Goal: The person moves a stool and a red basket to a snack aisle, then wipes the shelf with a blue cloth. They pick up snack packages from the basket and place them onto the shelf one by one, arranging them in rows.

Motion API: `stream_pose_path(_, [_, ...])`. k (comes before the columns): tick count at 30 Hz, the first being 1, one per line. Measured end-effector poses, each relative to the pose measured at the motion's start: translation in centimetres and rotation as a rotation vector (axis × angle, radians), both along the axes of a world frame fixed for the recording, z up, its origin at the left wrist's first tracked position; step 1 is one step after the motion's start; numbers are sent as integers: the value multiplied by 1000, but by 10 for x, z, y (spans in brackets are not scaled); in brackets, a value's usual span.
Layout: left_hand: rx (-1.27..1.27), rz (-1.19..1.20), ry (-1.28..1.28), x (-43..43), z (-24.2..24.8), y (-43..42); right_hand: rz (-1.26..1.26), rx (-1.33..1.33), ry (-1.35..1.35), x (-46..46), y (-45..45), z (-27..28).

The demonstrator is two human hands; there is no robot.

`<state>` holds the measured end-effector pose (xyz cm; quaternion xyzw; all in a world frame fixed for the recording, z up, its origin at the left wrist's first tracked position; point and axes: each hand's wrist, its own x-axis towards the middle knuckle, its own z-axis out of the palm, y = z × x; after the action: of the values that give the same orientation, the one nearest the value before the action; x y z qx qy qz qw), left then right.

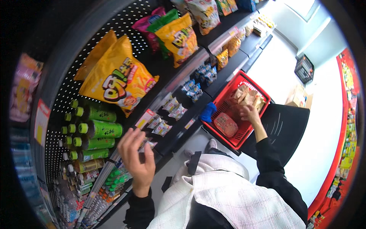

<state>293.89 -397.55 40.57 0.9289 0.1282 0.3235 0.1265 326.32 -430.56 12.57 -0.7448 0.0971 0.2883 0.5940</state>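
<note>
My left hand (137,160) is raised before the shelf's price rail, fingers apart and nothing in it. Behind its fingertips are small snack packets (146,144), partly hidden. My right hand (251,115) reaches over the red plastic shopping basket (245,139), its fingers loosely bent and no object visible in them. Several brown snack bags (249,98) lie at the basket's far end, just beyond that hand. Nearer me in the basket rests a rounded pink package (226,124). A blue object (208,112), perhaps cloth, sits at the basket's left edge.
Green-capped drink bottles (104,128) and large yellow snack bags (120,78) fill the shelf at left. Beneath and beside the basket is a black surface (286,126). A black crate (304,68) and cardboard box (296,96) stand beyond; a red display rack (328,169) curves along the right.
</note>
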Motion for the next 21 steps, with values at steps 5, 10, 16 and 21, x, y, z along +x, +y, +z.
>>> stream_pose_path(5, [-211, -52, 149, 17, -50, -32, -37, -129, 221, -57, -47, -144])
stream_pose_path(10, [-315, -99, 285, 21, -77, -52, 124, -397, 96, -77, -58, -249])
stream_pose_path(16, [-458, -43, 412, 15, -97, -59, -163, -219, 361, -89, -45, -280])
stream_pose_path(21, [-585, 20, 488, 11, -111, -59, -237, -210, 451, -89, -32, -286])
